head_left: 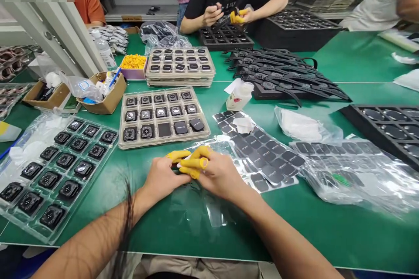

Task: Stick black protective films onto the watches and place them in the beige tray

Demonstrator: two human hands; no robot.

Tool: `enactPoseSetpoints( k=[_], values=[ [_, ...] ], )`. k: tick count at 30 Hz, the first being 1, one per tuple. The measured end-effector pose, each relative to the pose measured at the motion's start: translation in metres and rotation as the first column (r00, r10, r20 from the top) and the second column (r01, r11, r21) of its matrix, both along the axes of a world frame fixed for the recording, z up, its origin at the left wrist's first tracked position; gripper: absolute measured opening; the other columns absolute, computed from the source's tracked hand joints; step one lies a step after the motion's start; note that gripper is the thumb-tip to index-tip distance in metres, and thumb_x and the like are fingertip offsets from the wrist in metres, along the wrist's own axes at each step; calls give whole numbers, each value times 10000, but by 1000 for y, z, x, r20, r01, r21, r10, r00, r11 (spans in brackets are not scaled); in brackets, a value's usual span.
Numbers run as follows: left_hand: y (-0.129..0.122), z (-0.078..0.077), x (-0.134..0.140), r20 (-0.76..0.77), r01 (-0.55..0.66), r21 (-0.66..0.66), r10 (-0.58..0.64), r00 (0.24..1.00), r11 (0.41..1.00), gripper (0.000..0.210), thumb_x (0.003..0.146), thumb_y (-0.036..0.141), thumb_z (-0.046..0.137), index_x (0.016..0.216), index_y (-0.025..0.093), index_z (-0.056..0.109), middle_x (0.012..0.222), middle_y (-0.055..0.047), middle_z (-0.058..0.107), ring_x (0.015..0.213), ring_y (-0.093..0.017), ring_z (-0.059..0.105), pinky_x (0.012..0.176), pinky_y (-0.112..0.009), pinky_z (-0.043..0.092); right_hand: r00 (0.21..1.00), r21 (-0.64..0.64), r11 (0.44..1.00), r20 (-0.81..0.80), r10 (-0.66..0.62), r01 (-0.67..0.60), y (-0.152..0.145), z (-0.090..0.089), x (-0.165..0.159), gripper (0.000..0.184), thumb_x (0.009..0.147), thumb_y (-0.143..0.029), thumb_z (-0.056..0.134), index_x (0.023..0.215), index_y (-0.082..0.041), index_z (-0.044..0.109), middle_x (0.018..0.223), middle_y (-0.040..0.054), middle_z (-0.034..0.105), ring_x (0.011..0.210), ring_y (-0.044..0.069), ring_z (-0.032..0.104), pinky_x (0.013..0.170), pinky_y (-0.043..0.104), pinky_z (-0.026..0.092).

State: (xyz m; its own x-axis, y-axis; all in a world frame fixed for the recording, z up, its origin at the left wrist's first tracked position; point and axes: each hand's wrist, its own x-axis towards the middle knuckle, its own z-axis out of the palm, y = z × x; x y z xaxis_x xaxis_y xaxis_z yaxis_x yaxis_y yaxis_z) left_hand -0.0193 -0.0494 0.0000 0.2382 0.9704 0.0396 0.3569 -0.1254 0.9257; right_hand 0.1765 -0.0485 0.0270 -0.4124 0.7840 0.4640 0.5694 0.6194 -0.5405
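My left hand and my right hand meet above the green table, yellow finger cots on several fingers. Both are closed around something small that the fingers hide; a bit of white shows at the fingertips. Just beyond them lies a tray of square watch cases, two of which in the front row have dark printed film on top, beside one vacant slot. Sheets of dark square stickers spread to the right of my right hand. Below my hands, clear plastic film lies on the table.
A clear tray of watch cases stands at left. Behind are cardboard boxes, a box of yellow finger cots, stacked trays, a white bottle and black-strapped watches. Across the table, a person handles a small dark item.
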Motion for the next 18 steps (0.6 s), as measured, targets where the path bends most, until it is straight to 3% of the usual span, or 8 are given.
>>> enactPoseSetpoints(
  k=[3, 6, 10, 12, 13, 15, 17, 18],
  values=[
    [2, 0, -1, 2, -19, 9, 19, 1000, 1000, 501, 635, 284, 898, 1111, 205, 763, 1005, -35, 814, 894, -234, 783, 882, -346, 649, 998, 54, 998, -62, -11, 14, 7, -8, 1, 110, 919, -230, 682, 975, -245, 775, 867, 55, 696, 787, 182, 664, 693, 322, 539],
    [3, 0, -3, -68, 8, 67, -4, 998, 998, 475, 634, 246, 889, 1094, 223, 772, 989, -15, 815, 872, -227, 781, 866, -348, 653, 979, 23, 987, -123, 161, -159, 14, -12, 7, 121, 925, -196, 665, 968, -258, 759, 863, 28, 692, 795, 163, 651, 718, 313, 543],
    [5, -6, -3, -47, -9, 52, 12, 999, 999, 513, 642, 272, 899, 1133, 229, 757, 1010, -20, 812, 883, -224, 783, 874, -351, 659, 991, 28, 998, -116, 65, -62, 12, -16, 4, 86, 922, -225, 674, 953, -247, 751, 838, 27, 689, 787, 177, 631, 720, 344, 532],
    [5, -7, -2, -47, 3, 57, -1, 999, 998, 517, 636, 243, 898, 1134, 235, 757, 1028, -19, 811, 902, -225, 784, 890, -352, 658, 992, 1, 997, -102, 72, -72, 11, -17, 1, 83, 929, -252, 672, 934, -252, 755, 832, 26, 687, 786, 173, 630, 717, 336, 531],
    [5, -8, -1, -53, 6, 63, -3, 999, 998, 504, 640, 233, 895, 1125, 236, 759, 1036, -18, 810, 909, -226, 785, 888, -350, 659, 995, -7, 999, -87, 43, -44, 11, -17, 0, 97, 937, -264, 661, 928, -253, 757, 832, 29, 689, 785, 173, 631, 713, 334, 531],
    [6, -7, -1, -55, -25, 86, 30, 998, 996, 479, 654, 265, 897, 1111, 228, 760, 1040, -20, 809, 906, -224, 786, 868, -341, 666, 988, 32, 987, -20, -154, 155, 15, -16, 4, 119, 949, -277, 643, 943, -245, 757, 890, 60, 702, 854, 206, 644, 760, 377, 533],
    [6, -4, -1, -57, -73, 152, 82, 995, 986, 480, 669, 322, 902, 1114, 215, 754, 1013, -26, 812, 867, -217, 790, 848, -339, 673, 924, 135, 917, 24, -382, 376, 20, -13, 13, 144, 942, -278, 647, 1042, -229, 739, 1041, 113, 705, 1033, 284, 636, 885, 488, 508],
    [7, -4, -1, -66, -80, 219, 96, 993, 973, 486, 669, 336, 906, 1112, 209, 754, 992, -28, 814, 837, -214, 791, 840, -340, 675, 912, 173, 901, 27, -409, 398, 21, -11, 19, 197, 936, -277, 654, 1115, -222, 715, 1132, 135, 692, 1122, 315, 613, 942, 536, 481]
  ],
)
